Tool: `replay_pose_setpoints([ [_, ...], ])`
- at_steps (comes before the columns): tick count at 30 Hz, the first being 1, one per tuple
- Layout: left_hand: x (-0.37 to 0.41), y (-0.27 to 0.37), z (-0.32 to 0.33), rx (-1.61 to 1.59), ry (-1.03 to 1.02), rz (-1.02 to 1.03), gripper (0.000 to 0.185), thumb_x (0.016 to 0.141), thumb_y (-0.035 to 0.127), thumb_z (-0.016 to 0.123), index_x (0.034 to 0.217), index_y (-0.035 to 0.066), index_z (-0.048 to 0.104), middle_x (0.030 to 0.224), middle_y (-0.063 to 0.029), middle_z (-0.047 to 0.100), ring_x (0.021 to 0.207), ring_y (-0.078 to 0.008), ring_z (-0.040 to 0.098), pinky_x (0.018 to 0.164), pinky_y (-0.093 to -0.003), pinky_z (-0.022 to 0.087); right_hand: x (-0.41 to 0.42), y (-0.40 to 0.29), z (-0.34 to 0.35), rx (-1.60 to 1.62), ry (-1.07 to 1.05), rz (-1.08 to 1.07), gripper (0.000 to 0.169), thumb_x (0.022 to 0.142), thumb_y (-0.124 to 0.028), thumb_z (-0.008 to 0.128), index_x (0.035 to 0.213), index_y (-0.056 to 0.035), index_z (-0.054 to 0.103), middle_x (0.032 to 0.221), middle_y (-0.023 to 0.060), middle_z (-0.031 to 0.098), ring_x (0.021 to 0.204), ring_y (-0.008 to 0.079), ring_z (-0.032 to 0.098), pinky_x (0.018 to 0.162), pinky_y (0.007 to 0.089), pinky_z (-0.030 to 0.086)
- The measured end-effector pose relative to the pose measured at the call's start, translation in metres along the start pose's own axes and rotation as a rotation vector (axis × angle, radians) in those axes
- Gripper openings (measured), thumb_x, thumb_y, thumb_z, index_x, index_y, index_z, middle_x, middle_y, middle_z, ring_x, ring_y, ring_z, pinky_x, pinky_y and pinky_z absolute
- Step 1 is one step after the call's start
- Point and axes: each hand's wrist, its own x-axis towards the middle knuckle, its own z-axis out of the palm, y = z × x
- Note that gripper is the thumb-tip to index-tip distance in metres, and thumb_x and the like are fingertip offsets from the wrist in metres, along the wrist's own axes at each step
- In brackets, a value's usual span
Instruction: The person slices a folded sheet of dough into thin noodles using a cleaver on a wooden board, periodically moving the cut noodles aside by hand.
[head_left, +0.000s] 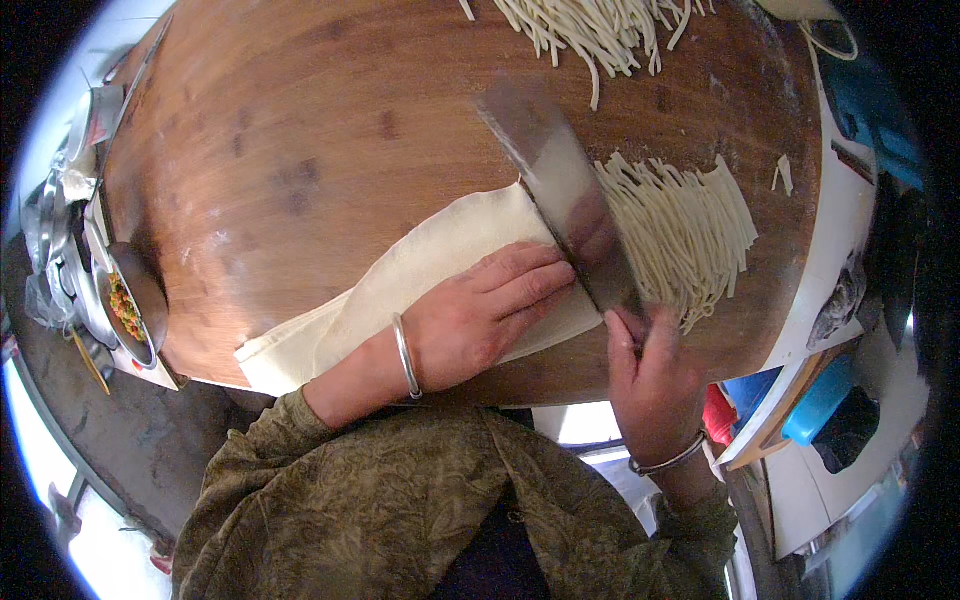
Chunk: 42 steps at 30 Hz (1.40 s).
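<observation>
A folded sheet of pale dough (450, 247) lies across the wooden board. My left hand (487, 315) presses flat on the dough, fingertips beside the blade, and holds nothing. My right hand (656, 367) grips the handle end of a broad cleaver (566, 187), whose edge stands at the right end of the folded dough. The handle is mostly hidden in the fist. Just right of the blade lies a row of thin cut noodles (682, 232), close together. Another heap of cut noodles (607, 30) lies at the top of the view.
The large wooden board (300, 150) bears flour traces. A small noodle scrap (783, 176) lies near its right edge. At the left edge stands a bowl of chopped vegetables (127, 311), with plastic bags (49, 225) behind. A blue plastic container (821, 401) is at lower right.
</observation>
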Motion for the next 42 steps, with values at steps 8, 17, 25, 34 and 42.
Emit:
replay_pose_setpoints([
  [8,-0.006,0.006,0.0,-0.185,0.042,-0.19,0.03,0.077,0.007,0.046,0.106,0.002,0.046,0.106,-0.0122,0.045,0.1,-0.0258,0.043,0.084,-0.0319,0.038,-0.029,-0.003,-0.026,-0.152,-0.174,-0.003,0.016,0.076,-0.016,0.056,0.076,-0.0031,0.046,0.051,0.0119,0.051,0.044,0.0277,0.052,0.041,0.0367,0.039],
  [17,-0.006,0.003,0.001,-0.159,0.041,-0.167,0.03,0.076,0.007,0.047,0.105,0.0,0.046,0.105,-0.0113,0.045,0.1,-0.0262,0.043,0.084,-0.0317,0.038,-0.014,0.009,-0.008,-0.069,-0.001,-0.117,0.018,0.071,-0.008,0.054,0.086,-0.0014,0.048,0.06,0.0129,0.052,0.048,0.0267,0.053,0.041,0.0356,0.04],
  [25,-0.01,0.008,0.0,-0.174,0.012,-0.196,0.032,0.073,0.005,0.049,0.104,-0.002,0.046,0.107,-0.012,0.045,0.1,-0.0268,0.043,0.084,-0.0331,0.039,-0.022,-0.009,-0.01,-0.183,-0.135,-0.041,0.018,0.076,-0.017,0.055,0.074,-0.0024,0.045,0.048,0.0117,0.048,0.042,0.0278,0.05,0.038,0.0375,0.036],
  [34,-0.001,0.027,-0.004,-0.626,0.16,-0.329,0.032,0.078,0.004,0.045,0.109,-0.001,0.042,0.113,-0.0138,0.043,0.106,-0.028,0.04,0.09,-0.035,0.032,-0.022,0.03,-0.034,-0.145,0.296,0.122,0.033,0.078,-0.018,0.054,0.1,0.0041,0.043,0.064,0.0125,0.057,0.052,0.0156,0.055,0.046,0.0269,0.044],
  [42,0.03,0.065,0.013,-1.766,0.559,-0.795,0.046,0.083,0.016,0.039,0.121,-0.006,0.024,0.124,-0.0149,0.033,0.114,-0.0242,0.033,0.095,-0.0347,0.026,-0.025,0.151,-0.085,0.463,0.233,0.503,0.027,0.078,-0.014,0.052,0.1,-0.0004,0.044,0.068,0.0054,0.053,0.041,0.0082,0.044,0.034,0.021,0.036],
])
